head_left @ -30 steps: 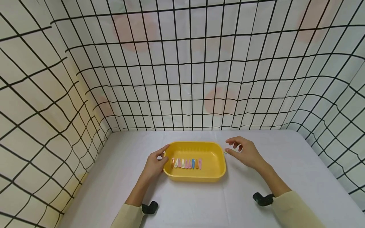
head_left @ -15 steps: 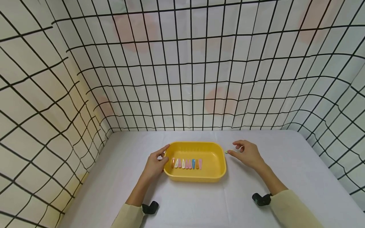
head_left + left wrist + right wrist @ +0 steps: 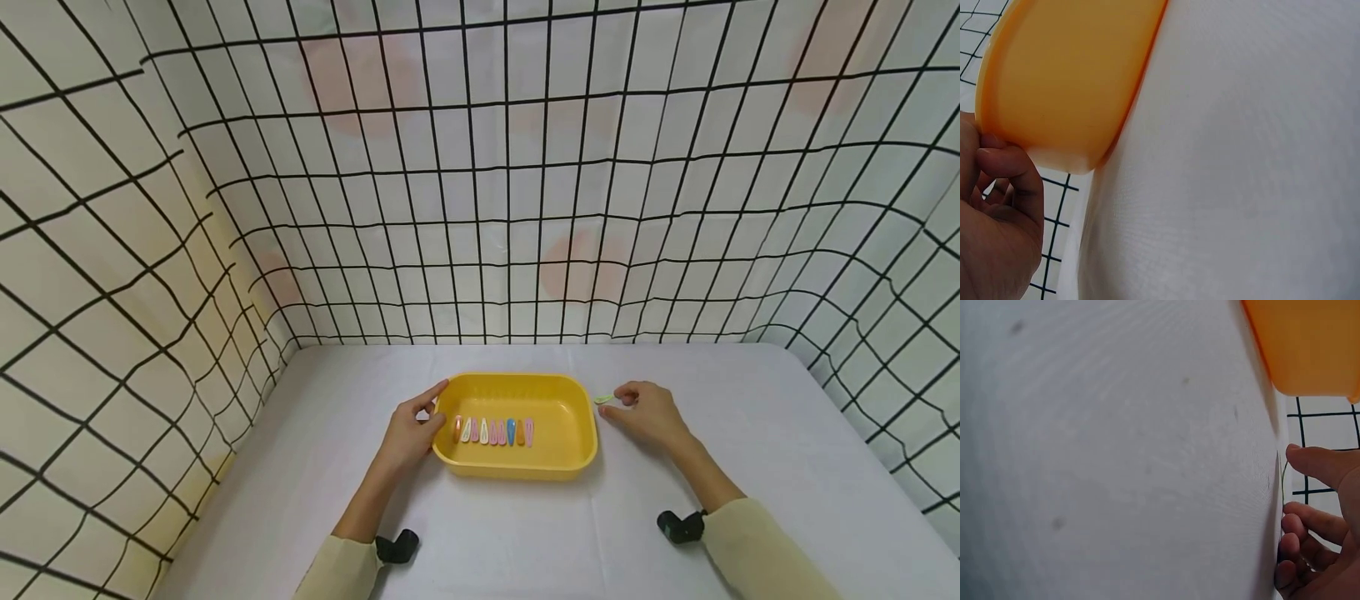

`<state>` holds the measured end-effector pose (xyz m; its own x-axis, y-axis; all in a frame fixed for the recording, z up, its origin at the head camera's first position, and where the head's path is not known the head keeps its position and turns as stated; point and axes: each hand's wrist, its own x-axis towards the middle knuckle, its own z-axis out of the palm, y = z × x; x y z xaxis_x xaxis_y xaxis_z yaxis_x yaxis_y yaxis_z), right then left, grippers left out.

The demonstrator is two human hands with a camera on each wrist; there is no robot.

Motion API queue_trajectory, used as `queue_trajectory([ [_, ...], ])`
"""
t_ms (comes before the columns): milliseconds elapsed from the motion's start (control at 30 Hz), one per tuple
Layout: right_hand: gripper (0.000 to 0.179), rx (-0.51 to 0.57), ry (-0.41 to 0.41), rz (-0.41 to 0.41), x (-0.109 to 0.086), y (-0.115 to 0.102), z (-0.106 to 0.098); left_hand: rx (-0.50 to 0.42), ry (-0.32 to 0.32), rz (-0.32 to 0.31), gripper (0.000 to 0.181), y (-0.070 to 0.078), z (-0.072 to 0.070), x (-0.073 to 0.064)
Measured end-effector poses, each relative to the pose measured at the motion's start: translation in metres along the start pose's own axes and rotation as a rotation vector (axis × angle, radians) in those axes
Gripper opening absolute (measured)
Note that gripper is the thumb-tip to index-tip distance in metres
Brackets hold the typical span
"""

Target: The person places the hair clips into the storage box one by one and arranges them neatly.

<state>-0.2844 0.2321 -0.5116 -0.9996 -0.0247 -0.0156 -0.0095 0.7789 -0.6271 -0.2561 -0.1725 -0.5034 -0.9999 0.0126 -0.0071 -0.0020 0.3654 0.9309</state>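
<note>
My left hand (image 3: 407,431) grips the left end of a yellow plastic tray (image 3: 517,472), thumb and fingers at its rim. In the left wrist view, curled fingers (image 3: 1016,172) hold the tray's corner. Inside the tray lies a neat row of several snap hair clips, among them a pink one (image 3: 529,432), an orange one (image 3: 521,432) and a blue one (image 3: 512,431). Just right of the tray, a light green hair clip (image 3: 604,399) is between the thumb and index fingertips of my right hand (image 3: 651,415). The right wrist view shows this clip edge-on, close at the tabletop.
A white cloth covers the table (image 3: 517,542). White walls with a black grid (image 3: 495,200) enclose its back and sides. Black wrist cameras sit at the left cuff (image 3: 397,547) and the right cuff (image 3: 681,527).
My right hand has shifted slightly and lowered, its thumb and index finger coming around the green hair clip, which shows more fully now. The left hand and tray stay nearly still.
</note>
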Motion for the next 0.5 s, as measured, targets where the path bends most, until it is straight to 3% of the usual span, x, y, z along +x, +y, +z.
queue_trajectory([
  [233, 0.055, -0.033, 0.012, -0.069, 0.0031, 0.0015, 0.0027, 0.007, 0.003, -0.010, 0.058, 0.0008, 0.0010, -0.0004],
  [500, 0.065, -0.043, -0.015, -0.077, 0.0083, 0.0046, 0.0026, 0.005, 0.000, -0.008, 0.058, 0.0015, 0.0005, -0.0007],
])
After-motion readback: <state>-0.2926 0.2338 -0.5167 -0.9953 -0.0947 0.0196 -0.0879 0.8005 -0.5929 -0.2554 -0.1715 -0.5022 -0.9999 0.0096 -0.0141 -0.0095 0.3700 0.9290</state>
